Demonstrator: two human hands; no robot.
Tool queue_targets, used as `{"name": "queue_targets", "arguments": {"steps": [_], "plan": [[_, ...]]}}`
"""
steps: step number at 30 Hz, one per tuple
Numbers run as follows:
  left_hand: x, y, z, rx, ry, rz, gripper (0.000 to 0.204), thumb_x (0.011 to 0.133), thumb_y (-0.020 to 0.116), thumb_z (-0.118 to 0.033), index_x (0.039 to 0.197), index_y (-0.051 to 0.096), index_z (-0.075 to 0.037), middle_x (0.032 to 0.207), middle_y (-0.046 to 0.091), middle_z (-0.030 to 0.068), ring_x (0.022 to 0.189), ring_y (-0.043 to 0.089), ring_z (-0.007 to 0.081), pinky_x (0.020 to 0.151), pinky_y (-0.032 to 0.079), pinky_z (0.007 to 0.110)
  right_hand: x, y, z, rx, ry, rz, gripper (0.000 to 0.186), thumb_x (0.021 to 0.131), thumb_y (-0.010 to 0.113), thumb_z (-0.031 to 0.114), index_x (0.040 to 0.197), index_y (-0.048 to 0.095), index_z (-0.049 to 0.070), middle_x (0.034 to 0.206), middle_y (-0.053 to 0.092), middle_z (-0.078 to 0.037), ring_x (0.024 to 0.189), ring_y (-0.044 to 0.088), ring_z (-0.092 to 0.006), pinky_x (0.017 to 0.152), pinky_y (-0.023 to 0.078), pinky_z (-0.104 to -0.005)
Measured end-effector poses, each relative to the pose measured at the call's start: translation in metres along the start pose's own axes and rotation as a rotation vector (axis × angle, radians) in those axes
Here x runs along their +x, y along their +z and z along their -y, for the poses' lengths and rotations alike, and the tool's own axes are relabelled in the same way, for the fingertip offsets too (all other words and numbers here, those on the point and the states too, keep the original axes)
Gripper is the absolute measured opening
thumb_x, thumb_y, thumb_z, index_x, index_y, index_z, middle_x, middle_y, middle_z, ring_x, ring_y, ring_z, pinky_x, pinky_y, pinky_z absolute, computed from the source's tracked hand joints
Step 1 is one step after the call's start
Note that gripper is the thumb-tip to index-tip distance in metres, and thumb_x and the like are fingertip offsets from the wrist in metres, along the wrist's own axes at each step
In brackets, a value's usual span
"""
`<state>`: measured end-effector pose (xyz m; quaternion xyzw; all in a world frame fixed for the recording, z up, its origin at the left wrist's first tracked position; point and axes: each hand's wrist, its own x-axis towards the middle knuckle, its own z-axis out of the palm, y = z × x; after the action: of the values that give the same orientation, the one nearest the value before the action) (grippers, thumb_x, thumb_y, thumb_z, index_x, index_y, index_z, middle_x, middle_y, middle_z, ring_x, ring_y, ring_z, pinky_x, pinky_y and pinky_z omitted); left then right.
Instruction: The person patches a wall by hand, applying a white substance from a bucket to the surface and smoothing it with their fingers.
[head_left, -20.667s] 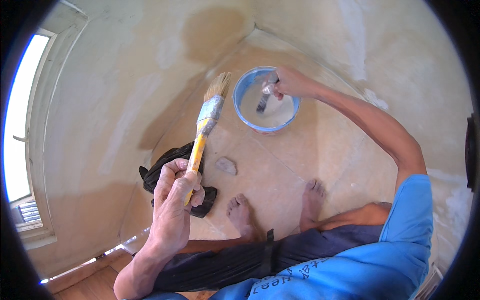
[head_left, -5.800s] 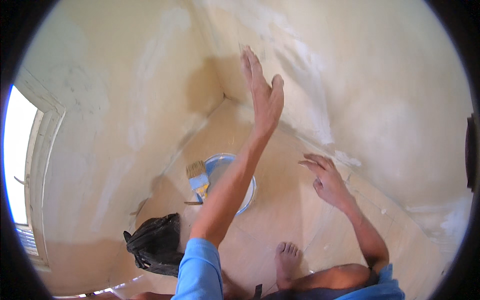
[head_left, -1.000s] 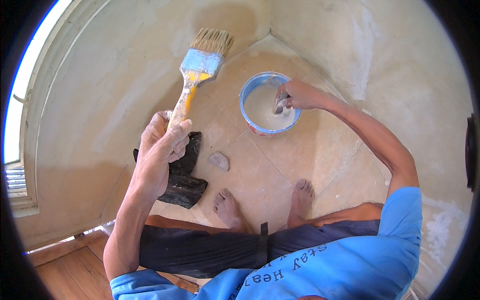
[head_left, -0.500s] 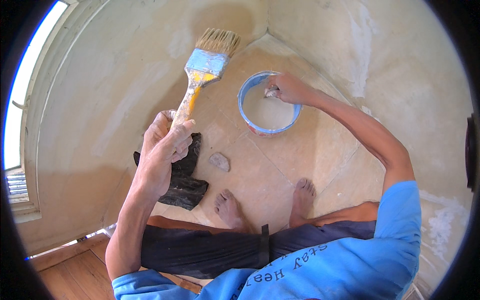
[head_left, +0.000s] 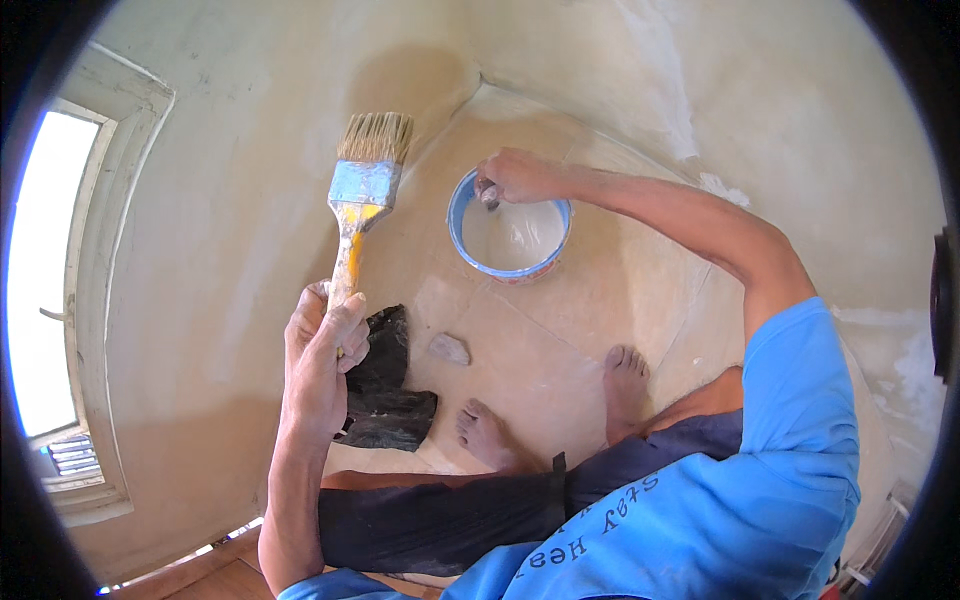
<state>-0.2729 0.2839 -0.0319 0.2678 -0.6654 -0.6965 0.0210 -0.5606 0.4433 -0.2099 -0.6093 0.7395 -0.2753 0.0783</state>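
- While our left hand curls around the handle of a brush, thumb pressed along it, we hold the brush clear of the floor, to the left of the bucket and apart from it.
- Our right hand is bent down over the bucket's far-left rim, its fingers gathered around a small whitish and dark tool; we cannot tell whether its hidden end touches the liquid.
- We see the brush nearly upright in view, bristles up: they are tan, slightly fanned and ragged at the tips.
- Its band is light blue with pale smears, and its handle yellow, mostly crusted whitish and grey.
- Our bucket is blue inside, with red marks outside, and the liquid in it is milky, with brighter streaks on top.
- Beyond our left hand, black plastic lies crumpled on the floor, and a grey stone sits just beside it, nearer the bucket.
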Motion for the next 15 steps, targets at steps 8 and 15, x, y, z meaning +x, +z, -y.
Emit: {"name": "queue_targets", "arguments": {"steps": [8, 15], "plan": [[-0.001, -0.005, -0.006, -0.018, -0.031, 0.018, 0.019, 0.095, 0.061, -0.018, 0.1, 0.046, -0.007, 0.071, 0.039, -0.006, 0.059, 0.035, 0.0015, 0.052, 0.027, 0.019, -0.025, -0.049, 0.021, 0.25, 0.58, 0.402, 0.011, 0.08, 0.063, 0.007, 0.084, 0.068, -0.002, 0.072, 0.067, -0.014, 0.064, 0.065, -0.0209, 0.058, 0.052, -0.0359], [-0.003, -0.005, -0.004, -0.045, 0.017, 0.034, 0.019, 0.095, 0.061, -0.018, 0.099, 0.046, -0.008, 0.071, 0.041, -0.0053, 0.06, 0.036, 0.0016, 0.052, 0.027, 0.019, -0.016, -0.037, -0.002, 0.35, 0.341, -0.04, 0.013, 0.079, 0.064, 0.006, 0.088, 0.07, -0.002, 0.073, 0.067, -0.011, 0.062, 0.064, -0.0175, 0.056, 0.051, -0.0336]]}}
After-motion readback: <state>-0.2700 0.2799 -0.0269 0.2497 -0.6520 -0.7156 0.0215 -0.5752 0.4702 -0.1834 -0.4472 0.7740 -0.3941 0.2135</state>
